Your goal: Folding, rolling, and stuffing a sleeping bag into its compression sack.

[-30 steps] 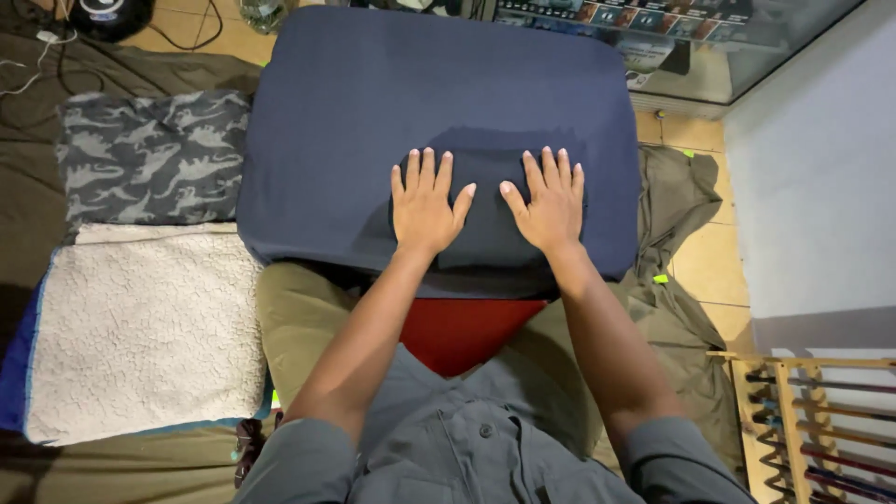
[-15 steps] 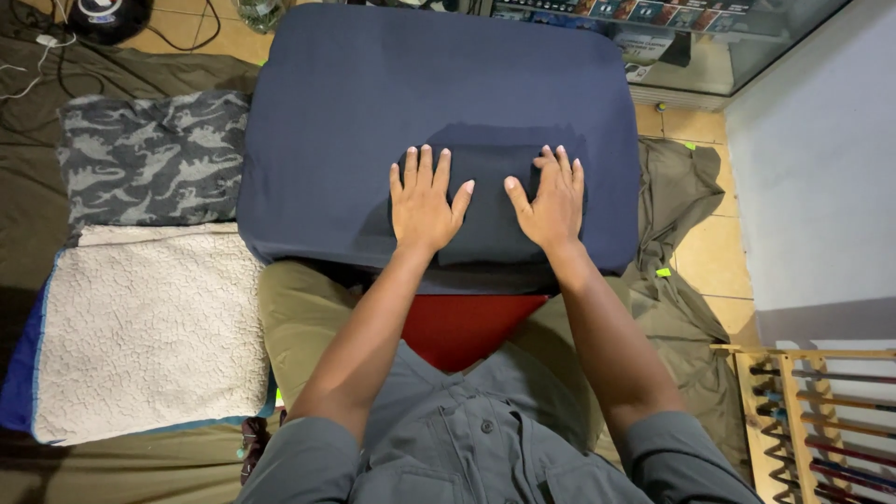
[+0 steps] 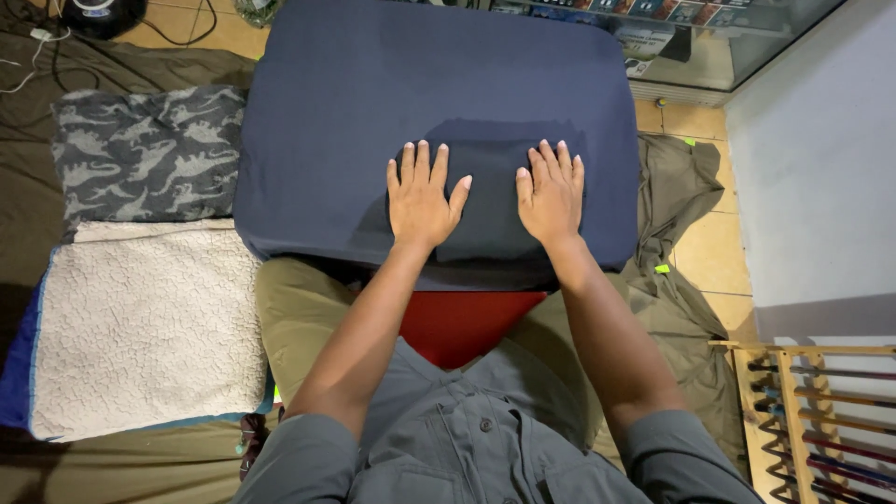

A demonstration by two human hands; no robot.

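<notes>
From the head view, your left hand (image 3: 422, 198) lies flat, palm down, fingers spread a little, on the left part of a folded dark navy cloth garment (image 3: 485, 201); its grip is wide and closes on nothing. Your right hand (image 3: 551, 194) lies flat in the same way on the right part of that garment, its grip wide too, and a bare strip of the folded cloth shows between the two hands. The garment sits on the near middle of a broad navy blue fabric-covered worktop (image 3: 373, 84), close to its near edge. To the left of the worktop lies a folded grey cloth with a pale dinosaur pattern (image 3: 145, 154), and just nearer than it a cream fleecy blanket with a blue edge (image 3: 149, 327), the two touching. An olive green cloth (image 3: 677, 201) trails down the right side onto the tiled floor (image 3: 714, 257). A wooden rack of coloured rods (image 3: 821, 420) stands at the near right.
</notes>
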